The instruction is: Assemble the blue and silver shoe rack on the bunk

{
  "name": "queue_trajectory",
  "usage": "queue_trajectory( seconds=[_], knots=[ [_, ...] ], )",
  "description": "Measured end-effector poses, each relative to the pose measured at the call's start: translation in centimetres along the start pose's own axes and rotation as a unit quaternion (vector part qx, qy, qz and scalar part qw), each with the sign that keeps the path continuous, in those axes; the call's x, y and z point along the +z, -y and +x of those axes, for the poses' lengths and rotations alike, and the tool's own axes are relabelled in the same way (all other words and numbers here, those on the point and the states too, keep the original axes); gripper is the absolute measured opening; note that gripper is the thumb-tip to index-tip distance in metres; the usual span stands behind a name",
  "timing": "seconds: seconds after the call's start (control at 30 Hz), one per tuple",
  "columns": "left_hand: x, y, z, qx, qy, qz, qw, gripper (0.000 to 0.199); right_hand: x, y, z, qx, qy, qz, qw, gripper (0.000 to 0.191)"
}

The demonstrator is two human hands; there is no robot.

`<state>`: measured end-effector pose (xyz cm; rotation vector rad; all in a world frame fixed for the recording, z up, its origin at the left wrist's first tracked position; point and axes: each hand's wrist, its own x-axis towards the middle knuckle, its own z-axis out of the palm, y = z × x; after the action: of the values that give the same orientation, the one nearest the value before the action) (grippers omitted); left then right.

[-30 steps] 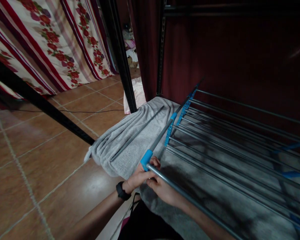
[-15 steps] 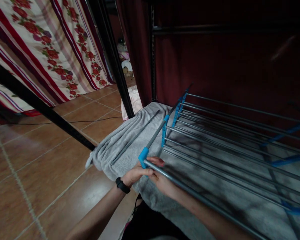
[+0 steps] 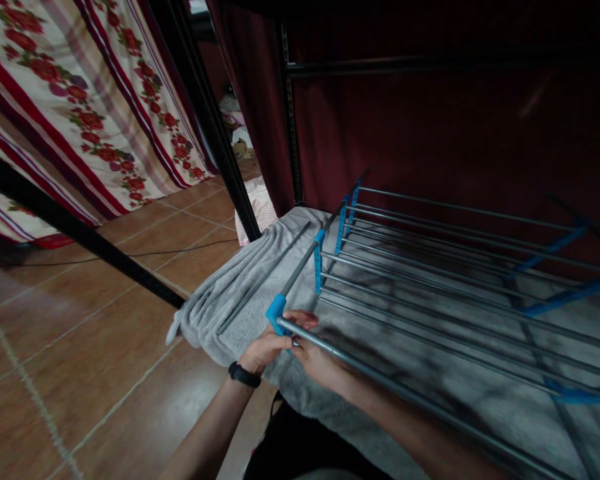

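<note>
- Your left hand (image 3: 266, 345) curls around the blue corner (image 3: 275, 312) from below, thumb on the near side, fingers showing past it.
- Your right hand (image 3: 316, 359) is narrow, bent in under the bar (image 3: 336, 353), its fingertips close to your left thumb; you cannot tell whether it grips the bar.
- Something small glints between the two hands, too hidden to name.
- The corner sits at the rack's near left, joining the bar to the side tube (image 3: 301, 270); the bar slants toward you, down to the right, above your right forearm.
- The rack (image 3: 318, 270) spreads away to the right over the grey blanket (image 3: 230, 280), its thin rods running between blue strips.
- A loose rod (image 3: 265, 278) lies on the blanket, left of the side tube and apart from it.
- You wear a black band (image 3: 245, 375) on your left wrist.
- To the left is the tiled floor (image 3: 105, 347), crossed by a cable (image 3: 155, 254), with a floral curtain (image 3: 95, 127) behind.
- A black post (image 3: 218, 147) leans across your view; dark red cloth (image 3: 405, 127) hangs behind the rack.
</note>
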<state>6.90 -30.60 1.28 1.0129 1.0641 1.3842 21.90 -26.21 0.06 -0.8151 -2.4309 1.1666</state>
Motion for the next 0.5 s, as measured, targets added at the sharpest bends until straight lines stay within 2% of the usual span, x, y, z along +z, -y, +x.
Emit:
queue_trajectory(
  seconds=[0.1,0.17,0.33,0.5],
  knots=[
    [0.2,0.0,-0.1,0.006,0.008,-0.007,1.0,0.067,-0.6,0.4,0.0,-0.014,0.041,-0.027,0.999,0.029],
    [0.3,0.0,0.0,0.007,0.007,-0.003,1.0,0.068,-0.9,0.7,0.1,-0.014,0.046,-0.039,0.998,0.031],
    [0.5,0.0,0.1,-0.006,0.003,0.016,1.0,0.068,-1.2,1.3,-0.1,-0.007,0.016,-0.04,0.999,0.031],
    [0.2,0.3,0.0,-0.016,0.02,0.032,0.999,0.053,-0.7,1.4,0.0,0.02,-0.007,-0.032,0.999,0.038]
  ],
)
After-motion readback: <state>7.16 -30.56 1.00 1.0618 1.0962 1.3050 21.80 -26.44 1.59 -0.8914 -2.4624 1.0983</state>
